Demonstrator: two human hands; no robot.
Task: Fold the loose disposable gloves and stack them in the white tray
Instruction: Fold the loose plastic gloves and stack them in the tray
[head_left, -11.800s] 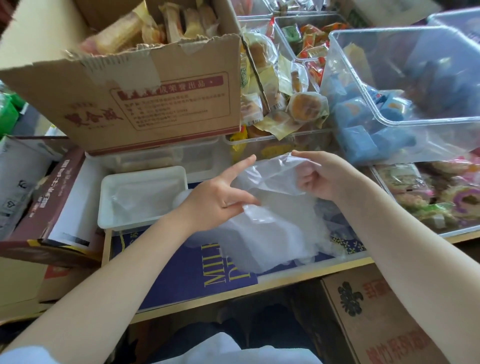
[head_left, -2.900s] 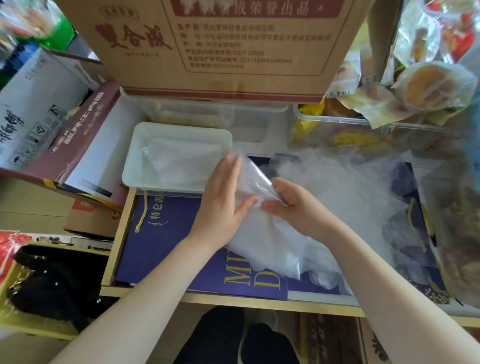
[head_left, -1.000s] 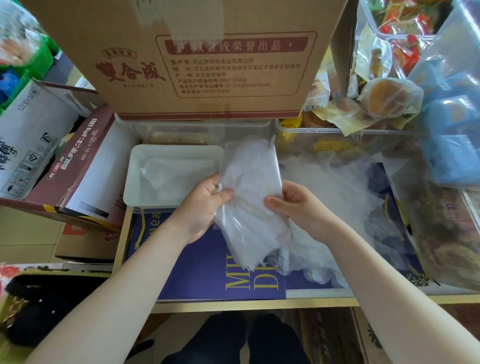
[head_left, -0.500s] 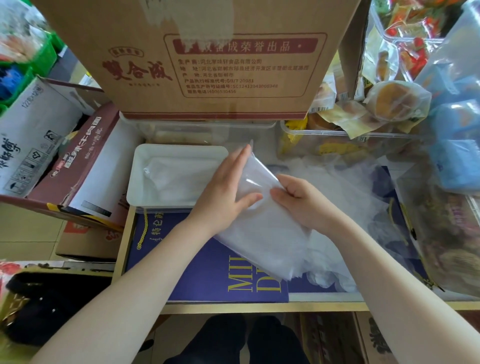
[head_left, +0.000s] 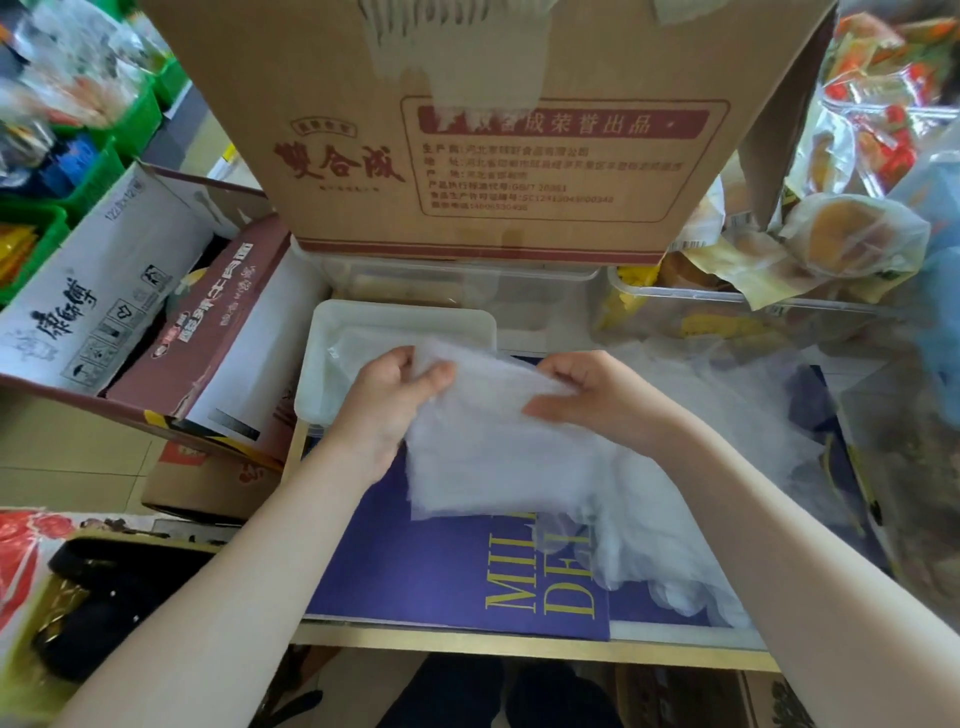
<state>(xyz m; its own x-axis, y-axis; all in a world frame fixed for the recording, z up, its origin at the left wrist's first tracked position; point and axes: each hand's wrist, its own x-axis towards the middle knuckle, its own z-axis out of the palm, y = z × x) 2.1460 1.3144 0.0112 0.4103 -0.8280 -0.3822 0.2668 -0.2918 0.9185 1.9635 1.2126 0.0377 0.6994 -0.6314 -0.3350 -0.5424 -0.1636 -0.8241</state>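
A thin translucent disposable glove (head_left: 488, 447) hangs folded between both hands above the purple box lid. My left hand (head_left: 387, 402) pinches its upper left corner, right at the white tray's near right corner. My right hand (head_left: 597, 397) grips its upper right edge. The white tray (head_left: 322, 364) sits at centre left with folded gloves (head_left: 363, 345) lying flat inside. A heap of loose gloves (head_left: 691, 467) spreads to the right, partly under my right forearm.
A large cardboard box (head_left: 488, 130) overhangs just behind the tray. Clear bins of wrapped snacks (head_left: 831, 244) crowd the back right. Opened cartons (head_left: 156, 322) stand left of the tray. The purple lid (head_left: 441, 566) ends at a gold front edge.
Half a second ago my left palm lay flat on the glove. Now both hands hold its top edge stretched between them, nearer the tray.
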